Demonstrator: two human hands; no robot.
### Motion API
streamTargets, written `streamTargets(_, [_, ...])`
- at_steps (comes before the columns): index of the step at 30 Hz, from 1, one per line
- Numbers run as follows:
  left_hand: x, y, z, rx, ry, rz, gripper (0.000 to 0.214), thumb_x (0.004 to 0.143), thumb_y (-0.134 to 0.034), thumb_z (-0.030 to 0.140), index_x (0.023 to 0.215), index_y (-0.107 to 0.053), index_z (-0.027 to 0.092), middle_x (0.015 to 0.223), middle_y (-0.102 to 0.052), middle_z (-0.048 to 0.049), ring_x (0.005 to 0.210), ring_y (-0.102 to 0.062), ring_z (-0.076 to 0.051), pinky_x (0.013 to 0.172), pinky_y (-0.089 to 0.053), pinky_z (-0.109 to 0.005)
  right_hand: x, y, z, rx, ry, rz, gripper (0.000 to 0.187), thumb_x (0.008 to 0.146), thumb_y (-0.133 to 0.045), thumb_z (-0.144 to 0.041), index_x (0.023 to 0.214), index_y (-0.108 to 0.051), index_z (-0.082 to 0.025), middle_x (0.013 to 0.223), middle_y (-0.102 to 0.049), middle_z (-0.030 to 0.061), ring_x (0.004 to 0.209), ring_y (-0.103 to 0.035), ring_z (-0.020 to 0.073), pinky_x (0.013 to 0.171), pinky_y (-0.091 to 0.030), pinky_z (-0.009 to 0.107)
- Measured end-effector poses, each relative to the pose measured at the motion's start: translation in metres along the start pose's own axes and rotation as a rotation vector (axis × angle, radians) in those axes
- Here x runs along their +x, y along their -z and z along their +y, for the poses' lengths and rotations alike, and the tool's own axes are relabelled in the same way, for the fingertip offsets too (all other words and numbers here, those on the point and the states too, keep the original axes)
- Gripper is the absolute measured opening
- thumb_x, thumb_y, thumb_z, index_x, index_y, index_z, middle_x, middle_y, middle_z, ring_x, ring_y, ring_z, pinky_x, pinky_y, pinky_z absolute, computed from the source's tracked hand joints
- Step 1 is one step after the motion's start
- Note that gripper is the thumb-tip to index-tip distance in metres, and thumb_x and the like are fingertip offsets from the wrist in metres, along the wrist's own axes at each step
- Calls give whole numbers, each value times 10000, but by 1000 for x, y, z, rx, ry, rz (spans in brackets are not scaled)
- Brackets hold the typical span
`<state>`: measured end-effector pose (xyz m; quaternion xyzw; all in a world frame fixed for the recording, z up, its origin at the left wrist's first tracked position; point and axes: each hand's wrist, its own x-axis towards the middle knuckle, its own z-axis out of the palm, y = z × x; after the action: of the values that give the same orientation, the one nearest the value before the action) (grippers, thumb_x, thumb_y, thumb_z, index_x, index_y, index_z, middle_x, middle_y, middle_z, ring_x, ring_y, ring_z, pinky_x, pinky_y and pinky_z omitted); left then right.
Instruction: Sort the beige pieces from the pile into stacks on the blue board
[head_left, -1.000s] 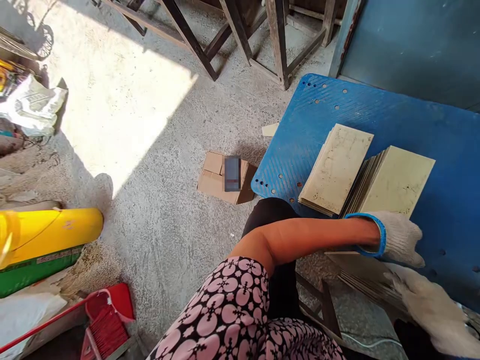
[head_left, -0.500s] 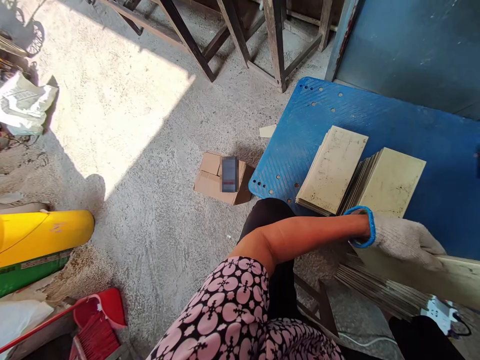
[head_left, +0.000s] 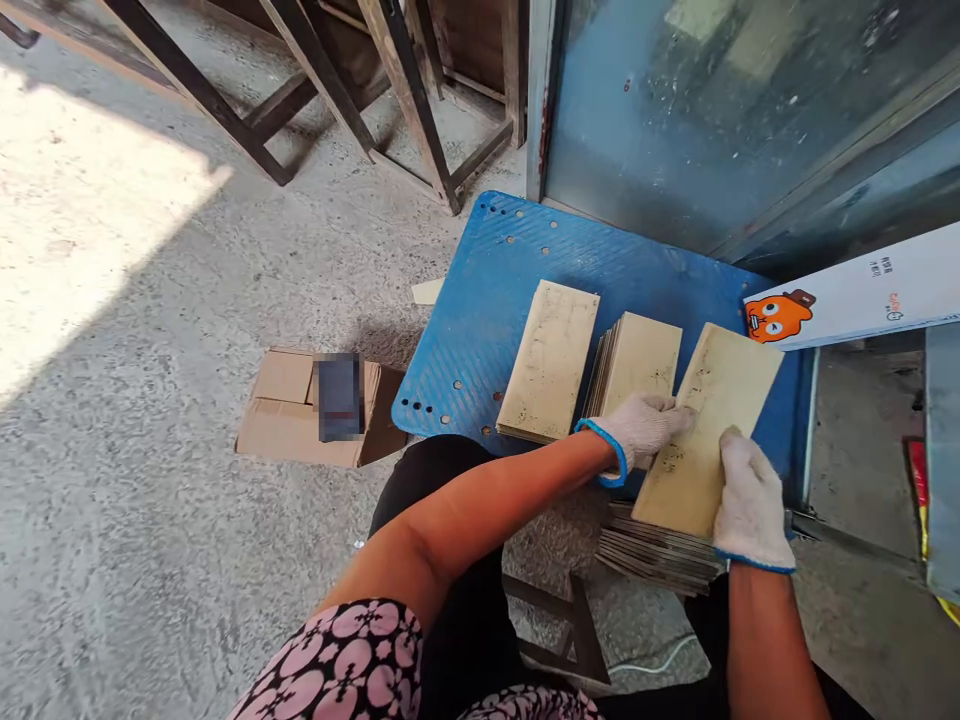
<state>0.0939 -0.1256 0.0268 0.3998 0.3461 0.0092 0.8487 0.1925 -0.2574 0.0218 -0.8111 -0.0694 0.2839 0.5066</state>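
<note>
Between my two gloved hands is a flat cream rectangular board (head_left: 709, 420) with dark specks, tilted over the blue table. My left hand (head_left: 649, 428) grips its left edge, thumb and fingers closed. On the opposite edge, my right hand (head_left: 750, 500) has its fingers wrapped round the board. A leaning stack of like boards (head_left: 637, 360) sits just beyond my left hand, partly hidden by it. Further left lies another stack (head_left: 547, 360). Below the held board, a third pile (head_left: 656, 555) shows its dark layered edges near my lap.
The blue table (head_left: 465, 330) has holes along its edges. A cardboard box (head_left: 277, 420) with a blurred dark object on top stands on the floor at left. A white box with an orange cartoon (head_left: 847, 290) juts in at right. Wooden legs (head_left: 409, 100) stand behind.
My view has swung right, bringing my right hand into sight. The board, earlier low at the right edge beside my left hand, is now raised over the table between both hands.
</note>
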Motion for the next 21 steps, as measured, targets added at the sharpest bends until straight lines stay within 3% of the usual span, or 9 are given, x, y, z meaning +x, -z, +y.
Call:
streamTargets(4, [6, 3, 10, 331, -7, 160, 237, 919, -514, 348, 859, -628, 149, 867, -703, -64, 827, -653, -160, 714, -514, -254, 10, -16, -1, 79, -78, -98, 418, 742, -729, -571, 903, -662, -192, 780, -688, -14, 757, -628, 185, 707, -518, 298])
streamTargets(6, [4, 3, 18, 521, 27, 194, 288, 874, -582, 405, 992, -617, 145, 988, -714, -98, 926, -669, -206, 765, -519, -279, 20, -18, 2, 99, -67, -146, 404, 725, -743, -558, 870, -662, -190, 783, -685, -17, 775, -624, 180, 743, -516, 300])
streamTargets(9, [0, 1, 26, 680, 87, 276, 621, 773, -700, 488, 1234, -500, 124, 1192, -664, -163, 1076, -656, -265, 858, -516, -314, 33, -24, 9, 84, -10, -168, 449, 721, -723, -593, 894, -683, -180, 835, -701, 7, 836, -630, 193, 791, -509, 314])
streamTargets(12, [3, 1, 28, 803, 116, 404, 765, 753, -704, 570, 1317, -417, 139, 1338, -558, -206, 1180, -613, -302, 927, -500, -349, 44, -32, 18, 27, 48, -178, 520, 751, -662, -638, 991, -702, -178, 953, -724, 47, 929, -633, 216, 832, -501, 331])
streamTargets(21, [25, 17, 22, 989, 168, 519, 893, 764, -653, 579, 1445, -329, 102, 1343, -488, -206, 1250, -546, -318, 1012, -452, -367, 65, -48, 21, -335, 122, -214, 612, 860, -501, -636, 1314, -637, -248, 1244, -690, 54, 1107, -602, 249, 984, -441, 365])
